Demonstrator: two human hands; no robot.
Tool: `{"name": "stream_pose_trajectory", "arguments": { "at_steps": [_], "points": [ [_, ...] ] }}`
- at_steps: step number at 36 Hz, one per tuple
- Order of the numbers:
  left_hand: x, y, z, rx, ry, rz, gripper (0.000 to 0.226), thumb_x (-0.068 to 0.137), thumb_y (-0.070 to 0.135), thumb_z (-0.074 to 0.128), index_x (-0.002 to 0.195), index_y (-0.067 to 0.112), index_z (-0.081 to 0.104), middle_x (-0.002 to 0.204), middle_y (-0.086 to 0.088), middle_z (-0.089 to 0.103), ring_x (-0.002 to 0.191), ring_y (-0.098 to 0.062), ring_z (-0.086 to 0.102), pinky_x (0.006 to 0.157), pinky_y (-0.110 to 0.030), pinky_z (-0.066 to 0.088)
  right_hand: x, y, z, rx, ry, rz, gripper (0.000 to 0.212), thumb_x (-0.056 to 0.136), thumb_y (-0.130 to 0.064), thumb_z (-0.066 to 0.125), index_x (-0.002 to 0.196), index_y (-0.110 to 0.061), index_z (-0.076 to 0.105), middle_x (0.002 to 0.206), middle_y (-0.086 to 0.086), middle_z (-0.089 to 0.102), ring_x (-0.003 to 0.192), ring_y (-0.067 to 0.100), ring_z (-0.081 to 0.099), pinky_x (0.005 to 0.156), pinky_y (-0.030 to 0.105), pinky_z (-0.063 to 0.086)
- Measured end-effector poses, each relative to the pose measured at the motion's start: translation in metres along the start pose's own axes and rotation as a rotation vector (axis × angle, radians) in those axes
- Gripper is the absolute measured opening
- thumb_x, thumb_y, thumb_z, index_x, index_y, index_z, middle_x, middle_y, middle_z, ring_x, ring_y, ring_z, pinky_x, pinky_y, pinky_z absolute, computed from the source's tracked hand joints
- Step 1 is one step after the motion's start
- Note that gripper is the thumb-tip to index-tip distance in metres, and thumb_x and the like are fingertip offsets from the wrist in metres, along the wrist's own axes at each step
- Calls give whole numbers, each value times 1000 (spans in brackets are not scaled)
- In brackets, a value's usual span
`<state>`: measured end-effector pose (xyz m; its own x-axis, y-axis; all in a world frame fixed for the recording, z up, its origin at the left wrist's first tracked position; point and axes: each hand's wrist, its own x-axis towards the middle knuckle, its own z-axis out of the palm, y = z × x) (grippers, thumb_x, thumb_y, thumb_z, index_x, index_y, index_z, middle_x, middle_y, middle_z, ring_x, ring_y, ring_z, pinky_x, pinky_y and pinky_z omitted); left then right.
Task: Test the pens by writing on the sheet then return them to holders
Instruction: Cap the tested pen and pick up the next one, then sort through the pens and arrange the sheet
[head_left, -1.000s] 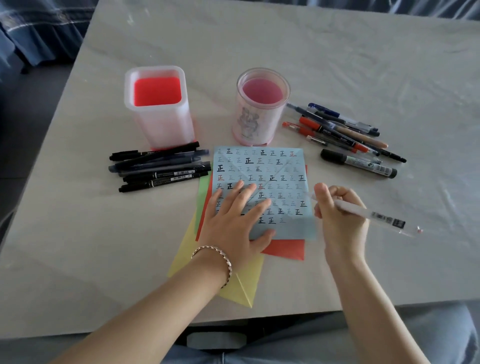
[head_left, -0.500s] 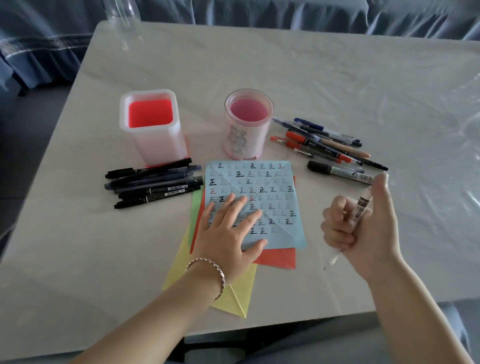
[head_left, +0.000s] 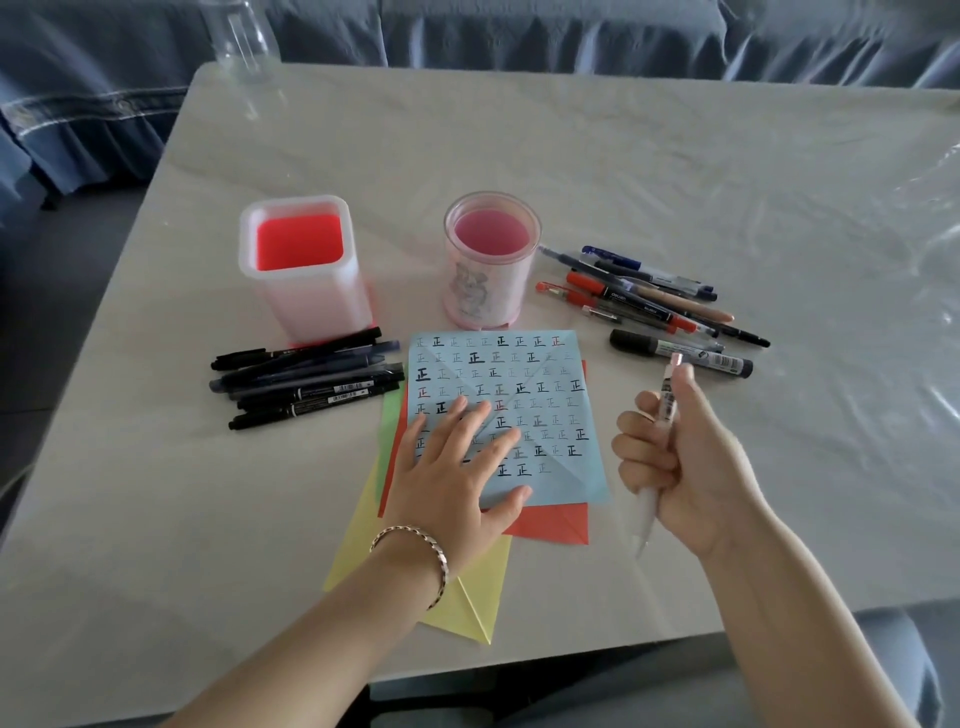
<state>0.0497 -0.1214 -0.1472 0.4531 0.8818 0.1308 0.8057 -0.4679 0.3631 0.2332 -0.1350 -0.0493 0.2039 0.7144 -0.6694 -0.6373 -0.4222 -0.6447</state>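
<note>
pale counter (head_left: 675, 171) holds two holders. left hand (head_left: 457, 467) presses the blue sheet (head_left: 550, 415), fingers (head_left: 470, 421) spread flat. right hand (head_left: 685, 467) fingers clamped round a white pen (head_left: 666, 402).

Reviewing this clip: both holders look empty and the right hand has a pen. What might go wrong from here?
1. The right hand grips the pen in a fist, tip down beside the sheet, over the table. It may mark the table instead.
2. The left hand lies flat on written rows, so fresh ink could smudge.
3. Loose pens lie on both sides, so this one might land among them rather than in a holder.
</note>
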Motion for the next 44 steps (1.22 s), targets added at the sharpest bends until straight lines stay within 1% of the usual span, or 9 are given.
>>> {"name": "stream_pose_trajectory", "arguments": {
  "at_steps": [3,6,16,20,26,30,34,39,44],
  "points": [
    [0,0,0,17,-1,2,49,79,56,40,119,33,56,135,-1,51,130,-17,32,107,-42,14,-1,4,-3,-50,15,-74,16,97,-15,39,87,-10,50,60,1,38,44,9,35,35,15,30],
    [0,0,0,12,11,6,49,80,53,40,120,31,54,134,-1,52,129,-19,39,107,-41,15,-6,6,-10,-465,7,-189,15,91,4,39,94,2,53,64,2,42,58,14,44,55,21,40],
    [-5,4,-9,-79,96,-31,61,83,36,40,138,13,27,138,-10,46,127,-15,36,106,-40,20,-16,16,-7,-1245,69,-386,15,80,-22,69,74,-36,65,61,-4,67,42,-2,50,47,14,42],
    [-6,10,-17,26,267,179,52,84,31,45,132,12,36,132,-17,51,123,-23,42,103,-43,29,-25,19,5,-1329,-64,-500,14,81,-19,65,80,-33,65,75,-14,65,62,-15,54,53,1,37],
    [1,0,-34,138,271,436,33,82,28,48,112,17,44,73,4,60,64,-17,59,55,-29,50,-34,25,22,-1287,-249,-626,19,73,-22,75,66,-34,63,73,-27,64,69,-9,60,63,4,43],
    [8,-23,-55,68,229,207,28,82,31,37,105,17,43,61,0,59,45,-19,57,32,-27,42,-25,16,22,-1303,-170,-824,24,77,-19,70,91,-37,61,85,-34,56,86,-28,46,74,-6,32],
    [11,-57,-71,143,328,-31,21,89,25,36,104,15,48,66,-7,54,55,-27,52,44,-33,42,-7,4,13,-1228,-50,-836,26,80,-14,67,98,-31,60,93,-20,61,89,-19,50,77,-3,35],
    [6,-101,-63,335,399,-170,20,70,-7,69,81,8,63,75,-11,53,70,-29,43,62,-39,37,19,-6,1,-1320,121,-764,13,84,-13,61,92,-22,67,88,-14,64,76,-2,53,68,20,38],
    [0,-103,-51,312,445,-200,31,65,-10,73,91,5,65,91,-16,58,84,-31,46,78,-42,32,53,-20,-11,-1462,282,-797,23,85,-7,55,102,-13,69,109,4,66,106,23,55,85,29,39]
  ]
}}
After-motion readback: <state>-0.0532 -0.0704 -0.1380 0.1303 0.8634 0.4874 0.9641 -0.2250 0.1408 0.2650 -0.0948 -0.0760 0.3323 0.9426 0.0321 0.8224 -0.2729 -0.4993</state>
